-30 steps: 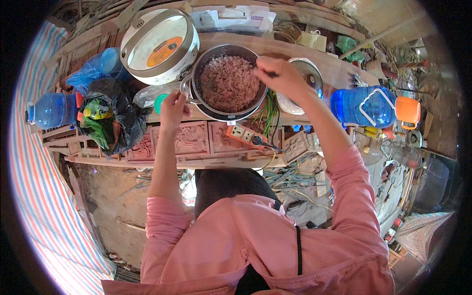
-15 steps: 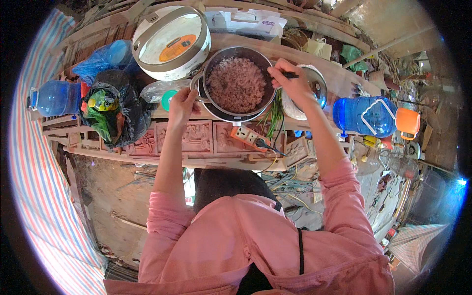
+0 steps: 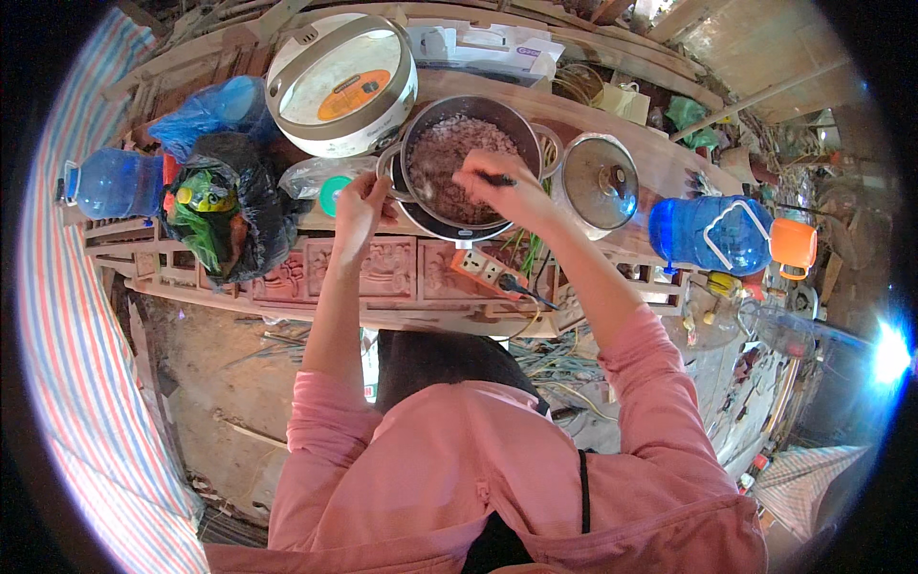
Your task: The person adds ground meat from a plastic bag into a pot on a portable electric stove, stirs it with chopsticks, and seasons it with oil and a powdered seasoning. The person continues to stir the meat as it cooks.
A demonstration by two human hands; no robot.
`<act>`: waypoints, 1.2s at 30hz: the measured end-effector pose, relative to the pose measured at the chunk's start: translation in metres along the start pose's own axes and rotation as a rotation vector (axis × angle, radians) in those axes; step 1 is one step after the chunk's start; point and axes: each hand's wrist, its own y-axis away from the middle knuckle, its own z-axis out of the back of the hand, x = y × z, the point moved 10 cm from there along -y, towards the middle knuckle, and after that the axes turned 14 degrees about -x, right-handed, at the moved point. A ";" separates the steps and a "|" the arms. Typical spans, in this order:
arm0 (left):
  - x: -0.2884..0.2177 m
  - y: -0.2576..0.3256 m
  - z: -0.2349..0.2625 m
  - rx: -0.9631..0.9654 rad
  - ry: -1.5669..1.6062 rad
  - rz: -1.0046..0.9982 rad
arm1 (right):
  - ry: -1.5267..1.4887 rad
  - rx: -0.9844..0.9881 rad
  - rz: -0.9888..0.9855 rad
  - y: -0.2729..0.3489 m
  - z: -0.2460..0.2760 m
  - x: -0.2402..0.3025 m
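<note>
A deep grey pot sits on a round electric hob on the wooden bench. It holds crumbly pinkish-brown food that looks like minced meat. My left hand is closed at the pot's left loop handle. Over the pot, my right hand grips the black handle of a utensil; its working end is hidden by the hand and the food, so I cannot tell its kind. A glass lid with a dark knob lies just right of the pot.
A white rice cooker stands behind left. An orange power strip and green stalks lie before the pot. Black bag and blue water jug are left; another blue jug and orange mug are right.
My right hand has moved left and inward from the pot's right rim to over the food, bringing the black-handled utensil along. My left hand stays by the left handle.
</note>
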 end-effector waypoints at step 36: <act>0.000 -0.002 0.001 0.009 -0.058 0.003 | 0.086 0.047 -0.149 0.036 0.025 -0.003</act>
